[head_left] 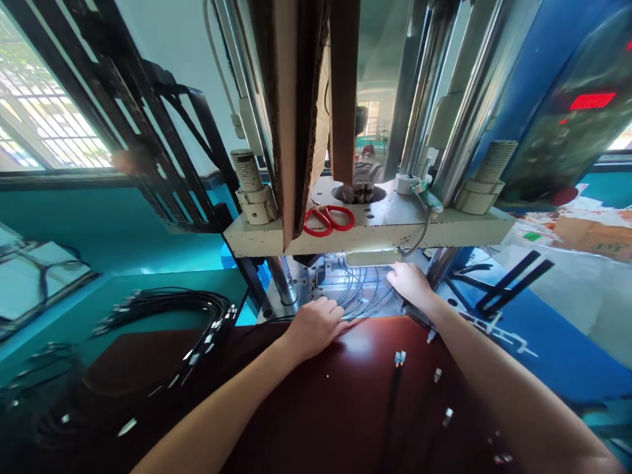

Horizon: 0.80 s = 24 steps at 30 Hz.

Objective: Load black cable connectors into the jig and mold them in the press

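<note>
My left hand [316, 324] is closed at the front edge of a press, its fingers curled around a thin dark cable whose stretch runs out to the left. Several grey cables [363, 289] loop from the metal mold [328, 273] on the press bed towards its fingertips. Farther right, my right hand [411, 284] reaches under the upper plate [419, 232], fingers bent at the mold's right side. Whatever those fingers hold is hidden. Red-handled scissors [329, 219] lie on the upper plate, above both hands.
A bundle of black cables [207, 306] with light connectors lies at left. Small connector ends [399, 359] rest on the dark red table [336, 421]. Steel columns [284, 280] flank the press bed. A blue surface [553, 342] at right carries white plastic sprues [508, 337].
</note>
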### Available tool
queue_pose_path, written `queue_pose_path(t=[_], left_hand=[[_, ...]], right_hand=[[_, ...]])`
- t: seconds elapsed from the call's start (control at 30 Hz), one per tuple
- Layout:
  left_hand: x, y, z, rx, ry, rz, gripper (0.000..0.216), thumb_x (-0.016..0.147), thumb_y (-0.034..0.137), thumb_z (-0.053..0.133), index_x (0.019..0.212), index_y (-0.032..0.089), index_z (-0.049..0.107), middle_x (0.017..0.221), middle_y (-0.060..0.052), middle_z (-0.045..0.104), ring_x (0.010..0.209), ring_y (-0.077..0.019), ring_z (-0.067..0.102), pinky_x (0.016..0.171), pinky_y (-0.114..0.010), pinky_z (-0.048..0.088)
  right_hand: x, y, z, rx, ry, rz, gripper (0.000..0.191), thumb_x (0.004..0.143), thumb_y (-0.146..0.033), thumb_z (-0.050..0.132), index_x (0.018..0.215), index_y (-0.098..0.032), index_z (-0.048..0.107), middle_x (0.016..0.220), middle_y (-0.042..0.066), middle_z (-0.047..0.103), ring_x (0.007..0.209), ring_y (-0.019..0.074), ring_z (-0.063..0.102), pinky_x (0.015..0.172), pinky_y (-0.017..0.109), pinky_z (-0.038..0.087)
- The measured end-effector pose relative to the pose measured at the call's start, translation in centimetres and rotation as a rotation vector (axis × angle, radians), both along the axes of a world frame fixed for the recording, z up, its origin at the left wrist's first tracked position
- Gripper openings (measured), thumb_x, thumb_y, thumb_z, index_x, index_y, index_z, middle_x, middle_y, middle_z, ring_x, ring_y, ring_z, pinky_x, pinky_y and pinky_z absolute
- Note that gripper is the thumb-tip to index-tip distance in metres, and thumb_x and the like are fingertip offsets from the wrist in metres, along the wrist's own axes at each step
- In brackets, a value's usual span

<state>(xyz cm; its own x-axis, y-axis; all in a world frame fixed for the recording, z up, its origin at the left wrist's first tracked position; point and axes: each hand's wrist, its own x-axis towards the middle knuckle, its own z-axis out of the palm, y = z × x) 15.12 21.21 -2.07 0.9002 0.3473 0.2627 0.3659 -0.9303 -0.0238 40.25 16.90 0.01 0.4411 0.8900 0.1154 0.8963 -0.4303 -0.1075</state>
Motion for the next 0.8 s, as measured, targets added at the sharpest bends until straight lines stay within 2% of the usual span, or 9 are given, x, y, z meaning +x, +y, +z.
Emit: queue_pose_path(t=[0.17, 0.3, 0.43, 0.57, 0.73, 0.8], left_hand=[[2.5, 3.7, 0.2, -0.035, -0.169, 0.063, 0.028, 0.093, 0.020, 0.031, 0.097, 0.016, 0.059, 0.097, -0.007, 0.060, 0.092, -0.0178, 0.053, 0.079, -0.029, 0.044], [4.7, 6.7, -0.7, -0.044, -0.124, 0.030, 0.032, 0.089, 0.011, 0.033, 0.109, 0.016, 0.056, 0.107, -0.007, 0.060, 0.097, -0.0172, 0.055, 0.085, -0.029, 0.044], [5.5, 7.6, -0.6, 0.060, -0.074, 0.018, 0.027, 0.086, 0.013, 0.038, 0.104, 0.014, 0.058, 0.099, -0.009, 0.062, 0.092, -0.0204, 0.057, 0.080, -0.033, 0.045], [5.4, 7.8, 0.3, 0.171, -0.006, -0.026, 0.020, 0.083, 0.013, 0.043, 0.093, 0.014, 0.060, 0.088, -0.010, 0.063, 0.088, -0.0225, 0.056, 0.075, -0.035, 0.042], [4.6, 8.5, 0.4, 0.201, 0.057, -0.048, 0.018, 0.083, 0.010, 0.043, 0.082, 0.015, 0.061, 0.092, -0.008, 0.060, 0.095, -0.0223, 0.052, 0.075, -0.034, 0.040], [4.2, 8.6, 0.2, 0.207, 0.047, -0.049, 0.015, 0.083, 0.012, 0.044, 0.083, 0.015, 0.060, 0.096, -0.009, 0.060, 0.097, -0.0224, 0.051, 0.076, -0.034, 0.040]], right_hand=[[-1.3, -0.5, 0.3, -0.041, -0.123, 0.000, 0.036, 0.083, -0.018, 0.037, 0.107, -0.016, 0.064, 0.088, 0.014, 0.069, 0.084, 0.0277, 0.065, 0.069, 0.034, 0.045], [-1.5, -0.2, 0.4, -0.062, -0.172, 0.014, 0.031, 0.082, -0.017, 0.040, 0.101, -0.014, 0.065, 0.087, 0.014, 0.069, 0.082, 0.0291, 0.065, 0.068, 0.035, 0.046], [-1.4, 0.4, 0.0, -0.067, -0.198, 0.038, 0.030, 0.082, -0.018, 0.041, 0.095, -0.011, 0.067, 0.082, 0.018, 0.069, 0.079, 0.0321, 0.066, 0.066, 0.038, 0.047], [-1.5, 1.1, -0.2, -0.071, -0.199, 0.082, 0.030, 0.083, -0.019, 0.041, 0.093, -0.010, 0.068, 0.092, 0.021, 0.067, 0.084, 0.0318, 0.065, 0.071, 0.039, 0.048], [-1.4, 2.1, 0.0, -0.084, -0.144, 0.107, 0.032, 0.084, -0.018, 0.041, 0.098, -0.011, 0.069, 0.092, 0.018, 0.069, 0.085, 0.0274, 0.065, 0.075, 0.035, 0.048], [-1.1, 2.6, -0.2, -0.079, -0.122, 0.101, 0.032, 0.084, -0.018, 0.041, 0.096, -0.011, 0.070, 0.092, 0.017, 0.069, 0.085, 0.0267, 0.065, 0.075, 0.035, 0.048]])
